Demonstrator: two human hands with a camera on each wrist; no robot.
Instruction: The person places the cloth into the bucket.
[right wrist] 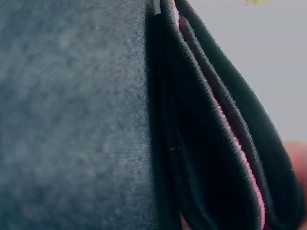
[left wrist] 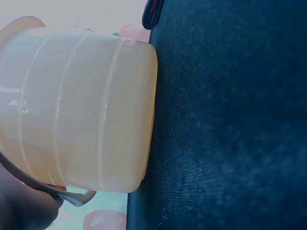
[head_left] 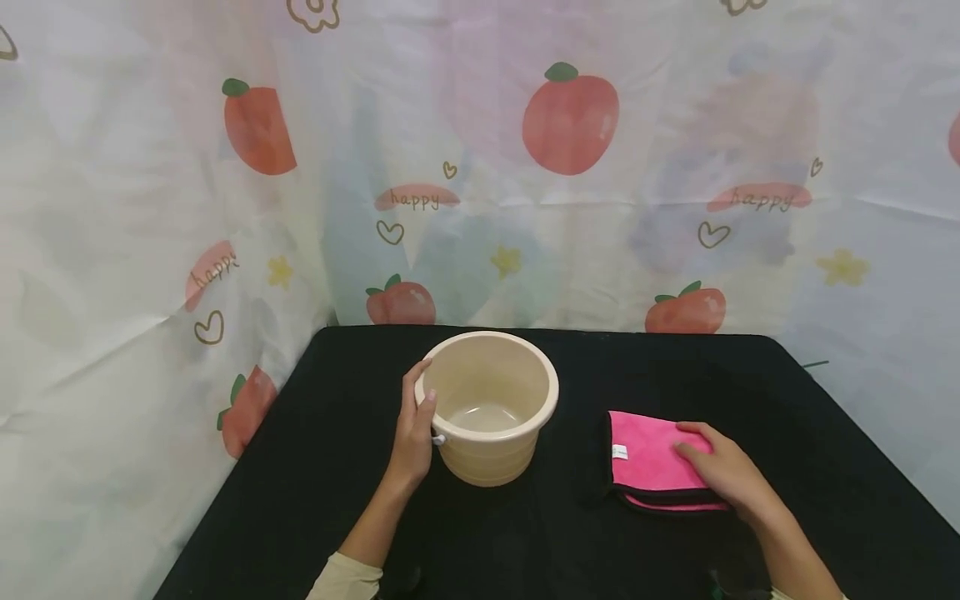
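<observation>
A cream plastic bucket (head_left: 487, 462) stands on the black tabletop, its mouth tipped toward the head camera and its inside showing nothing. My left hand (head_left: 412, 433) grips the rim at its left side, close to the handle's joint. In the left wrist view the bucket's ribbed wall (left wrist: 81, 110) and part of its grey handle (left wrist: 74, 196) show beside a bit of my hand. To the right lies a folded pink cloth (head_left: 648, 454) with black edging and a small white tag. My right hand (head_left: 720, 467) holds its right edge; the folded layers (right wrist: 216, 124) look slightly raised.
A black cloth (head_left: 540, 542) covers the table. Behind it and along the left side hangs a pale curtain (head_left: 480, 108) printed with fruit, hearts and stars. The bucket and the pink cloth lie apart, with black tabletop between them.
</observation>
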